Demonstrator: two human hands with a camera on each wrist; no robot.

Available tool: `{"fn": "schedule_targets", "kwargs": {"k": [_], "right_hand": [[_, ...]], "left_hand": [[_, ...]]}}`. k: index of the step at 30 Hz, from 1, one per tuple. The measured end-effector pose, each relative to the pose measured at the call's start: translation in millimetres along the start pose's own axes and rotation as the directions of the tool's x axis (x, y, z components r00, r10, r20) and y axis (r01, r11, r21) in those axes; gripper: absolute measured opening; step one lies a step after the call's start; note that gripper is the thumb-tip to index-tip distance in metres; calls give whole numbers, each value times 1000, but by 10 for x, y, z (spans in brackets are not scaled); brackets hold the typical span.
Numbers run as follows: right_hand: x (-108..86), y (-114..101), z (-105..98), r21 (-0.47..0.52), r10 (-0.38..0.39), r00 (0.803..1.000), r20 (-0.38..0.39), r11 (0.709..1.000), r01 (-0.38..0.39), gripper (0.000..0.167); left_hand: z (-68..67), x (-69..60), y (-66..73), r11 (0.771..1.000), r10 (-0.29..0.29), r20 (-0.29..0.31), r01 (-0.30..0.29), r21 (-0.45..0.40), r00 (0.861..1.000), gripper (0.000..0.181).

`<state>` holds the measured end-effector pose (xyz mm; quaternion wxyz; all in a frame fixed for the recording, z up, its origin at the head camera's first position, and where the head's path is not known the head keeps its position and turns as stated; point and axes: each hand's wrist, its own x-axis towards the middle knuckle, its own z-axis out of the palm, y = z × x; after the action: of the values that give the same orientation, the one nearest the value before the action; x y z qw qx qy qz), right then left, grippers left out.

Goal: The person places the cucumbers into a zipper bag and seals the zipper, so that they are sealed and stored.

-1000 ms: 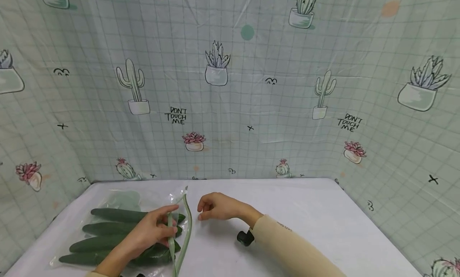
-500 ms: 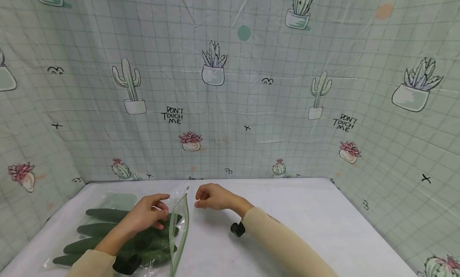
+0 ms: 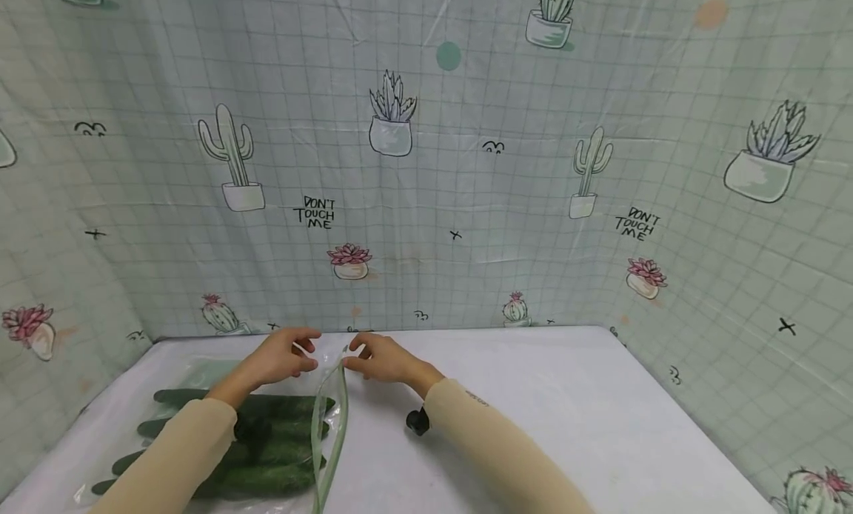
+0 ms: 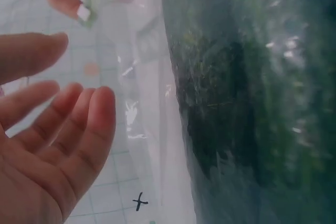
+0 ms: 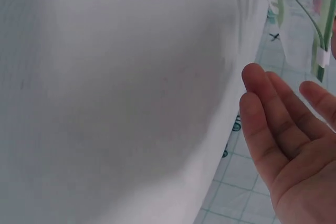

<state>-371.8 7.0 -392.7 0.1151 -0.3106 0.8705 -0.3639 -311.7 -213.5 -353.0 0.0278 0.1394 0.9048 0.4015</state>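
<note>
Several long dark green cucumbers lie side by side in a clear zip bag on the left of the table. The bag's mouth faces right and gapes, edged by two pale green zip strips. A small white slider sits at the far end of the zip. My right hand is at that far corner, thumb and index finger apart on either side of the zip end. My left hand hovers above the bag's far side, fingers loosely bent, holding nothing.
A white-covered table stretches out to the right of the bag. Behind it and at both sides hangs a gridded cloth printed with potted cacti. A small black wrist device shows under the right wrist.
The left hand has let go of the zip strip and moved back toward the far edge. The right hand has moved up and left to the zip's far end.
</note>
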Motion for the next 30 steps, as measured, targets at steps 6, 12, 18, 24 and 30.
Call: {"fn": "schedule_targets", "kwargs": {"k": [6,12,18,24,30], "right_hand": [[53,19,74,71,-31,999,-29,997,33,32],[78,27,173,117,-39,995,-93,992,50,33],[90,-18,211,140,-75,984,-163,985,99,30],[107,-59,244,144,-64,976,-207,985,95,24],[107,-69,270,210,-34,969,-243,974,86,16]], "left_hand": [[9,171,-53,995,56,33,-58,79,998,50],[89,264,-115,994,65,61,-70,82,996,49],[150,294,-129,995,79,105,-84,49,991,45],[178,319,-154,993,98,110,-104,55,989,45],[215,345,-164,991,117,130,-124,47,985,41]]}}
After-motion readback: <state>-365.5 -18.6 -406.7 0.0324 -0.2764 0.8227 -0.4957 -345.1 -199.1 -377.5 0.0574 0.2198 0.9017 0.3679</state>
